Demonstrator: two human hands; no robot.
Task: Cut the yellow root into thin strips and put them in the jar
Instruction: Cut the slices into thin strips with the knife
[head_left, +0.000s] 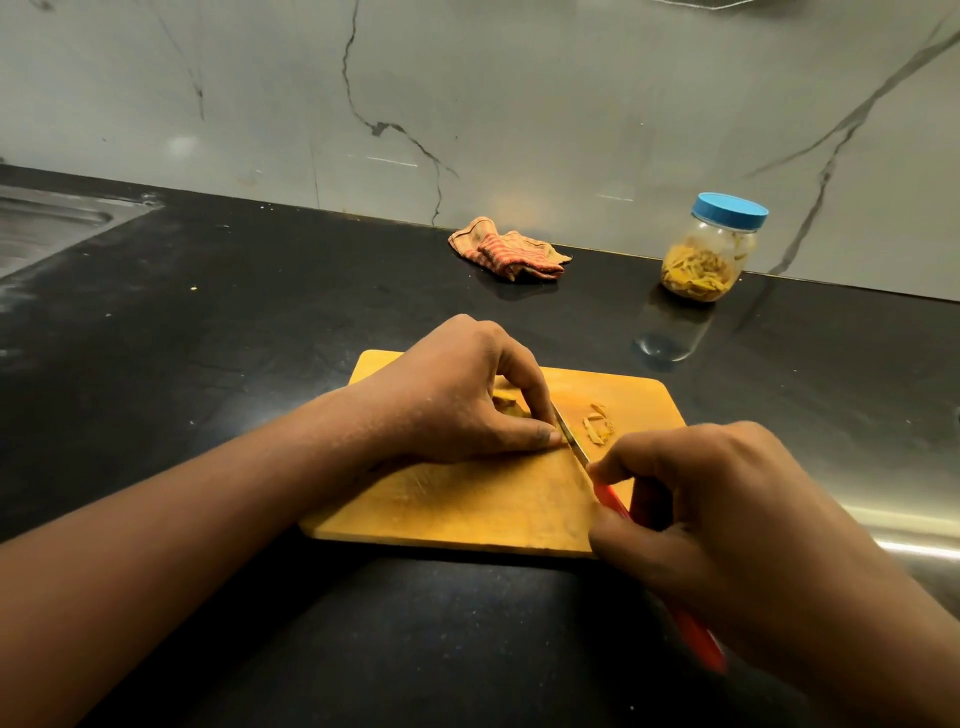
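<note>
On the wooden cutting board (467, 499), my left hand (457, 400) curls over the yellow root (508, 402) and pins it down, so most of the root is hidden under the fingers. My right hand (727, 525) grips the red handle of a knife (574, 441), whose blade lies against my left fingertips at the root's end. A few cut yellow strips (597, 426) lie just right of the blade. The clear jar (709, 257) with a blue lid on stands at the back right, partly filled with yellow strips.
A crumpled striped cloth (511, 252) lies at the back by the marble wall. A steel sink (47, 223) sits at the far left of the black counter (234, 322). A metal edge (904, 530) shows at the right.
</note>
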